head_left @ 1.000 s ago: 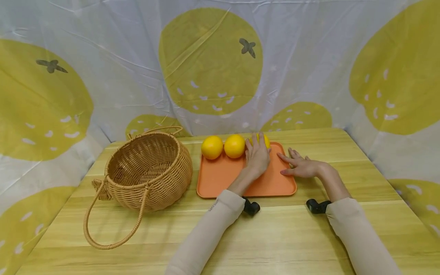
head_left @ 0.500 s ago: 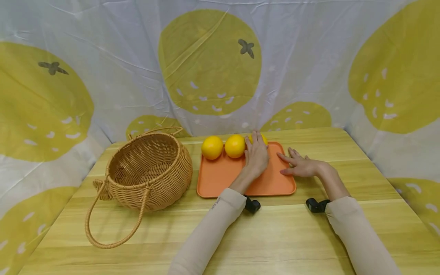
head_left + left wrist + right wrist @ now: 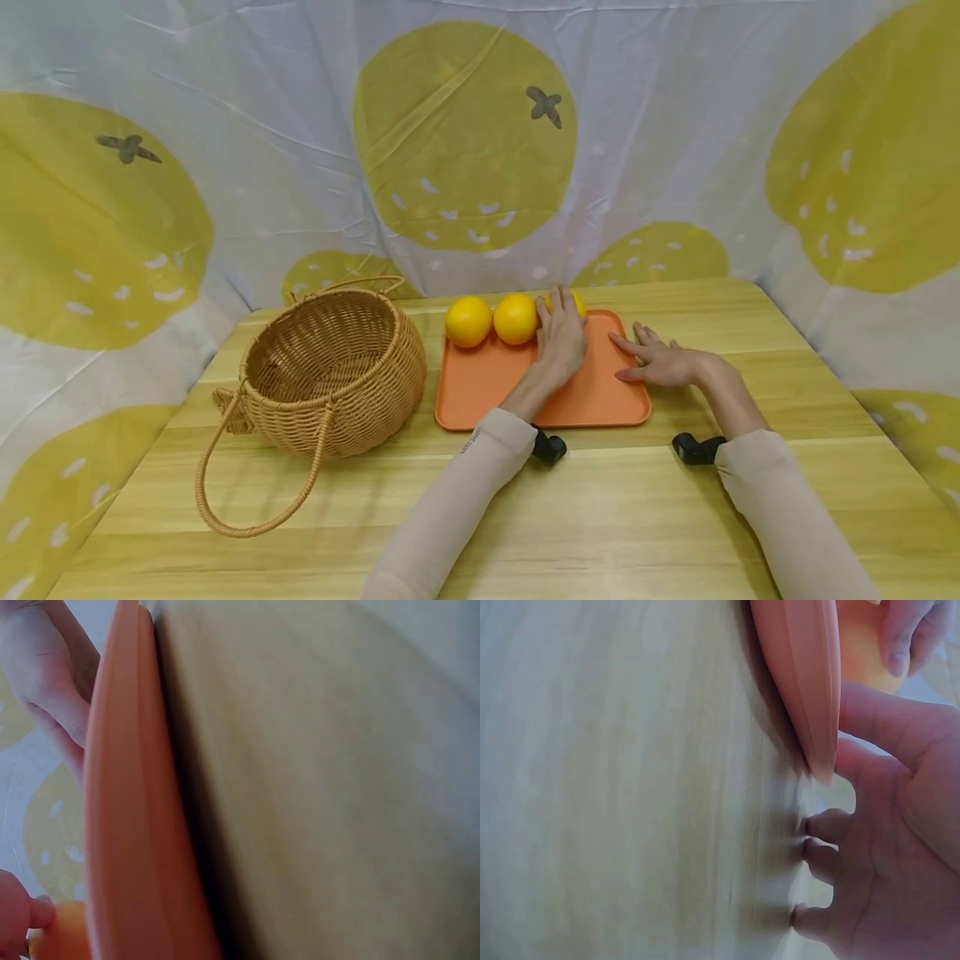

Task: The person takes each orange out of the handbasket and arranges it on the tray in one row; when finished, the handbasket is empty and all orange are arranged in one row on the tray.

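In the head view, three oranges sit in a row along the far side of an orange tray (image 3: 480, 387): a left orange (image 3: 468, 322), a middle orange (image 3: 515, 318) and a right orange (image 3: 579, 303). My left hand (image 3: 558, 343) grips the right orange from above and partly hides it. The right wrist view shows the left thumb against that orange (image 3: 862, 649). My right hand (image 3: 663, 365) lies at the tray's right edge with fingers spread. Its thumb and index finger reach the tray rim (image 3: 802, 667), while the other fingertips rest on the table.
A wicker basket (image 3: 375, 404) stands left of the tray, its opening tipped toward me. One handle (image 3: 258, 529) hangs down at its front, another lies at the back. A printed cloth (image 3: 660, 125) walls off the wooden table (image 3: 600, 517) at the back and sides.
My left hand has shifted slightly left with the right orange, closer to the middle one. The right hand stays in place. The head view has turned a little to the left.
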`<state>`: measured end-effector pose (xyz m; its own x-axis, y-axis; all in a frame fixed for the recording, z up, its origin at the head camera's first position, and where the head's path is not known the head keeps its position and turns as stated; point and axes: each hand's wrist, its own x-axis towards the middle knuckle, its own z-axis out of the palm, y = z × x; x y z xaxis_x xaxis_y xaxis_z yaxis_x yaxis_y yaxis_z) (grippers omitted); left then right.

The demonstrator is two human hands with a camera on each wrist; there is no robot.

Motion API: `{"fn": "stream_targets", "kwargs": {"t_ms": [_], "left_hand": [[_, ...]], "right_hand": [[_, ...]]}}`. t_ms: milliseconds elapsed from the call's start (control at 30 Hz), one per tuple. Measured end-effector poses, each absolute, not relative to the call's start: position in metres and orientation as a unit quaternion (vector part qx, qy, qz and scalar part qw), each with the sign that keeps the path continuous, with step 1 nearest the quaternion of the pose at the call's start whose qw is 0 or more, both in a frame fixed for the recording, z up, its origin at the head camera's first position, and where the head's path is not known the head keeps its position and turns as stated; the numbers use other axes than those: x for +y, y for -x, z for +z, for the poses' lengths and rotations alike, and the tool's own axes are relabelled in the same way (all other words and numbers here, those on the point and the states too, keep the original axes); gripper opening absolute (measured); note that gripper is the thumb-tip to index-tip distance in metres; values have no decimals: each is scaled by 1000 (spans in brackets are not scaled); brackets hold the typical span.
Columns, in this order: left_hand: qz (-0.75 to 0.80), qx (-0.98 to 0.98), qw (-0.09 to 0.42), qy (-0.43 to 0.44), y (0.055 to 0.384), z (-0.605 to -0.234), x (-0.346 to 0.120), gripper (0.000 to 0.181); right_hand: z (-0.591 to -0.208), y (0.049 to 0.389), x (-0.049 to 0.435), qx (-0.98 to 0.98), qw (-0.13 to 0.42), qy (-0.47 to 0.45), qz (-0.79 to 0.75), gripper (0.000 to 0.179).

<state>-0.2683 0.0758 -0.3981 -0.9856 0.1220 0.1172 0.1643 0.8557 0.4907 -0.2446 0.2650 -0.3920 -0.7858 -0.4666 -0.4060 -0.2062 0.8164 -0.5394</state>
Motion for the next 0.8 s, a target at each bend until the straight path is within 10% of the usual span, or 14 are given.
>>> {"fn": "stream_targets", "kwargs": {"t_ms": [800], "left_hand": [[-302,-924,-103,209,197,-337,16,79]], "right_hand": [[-391,238,274,911,269,179,-255,85]]}}
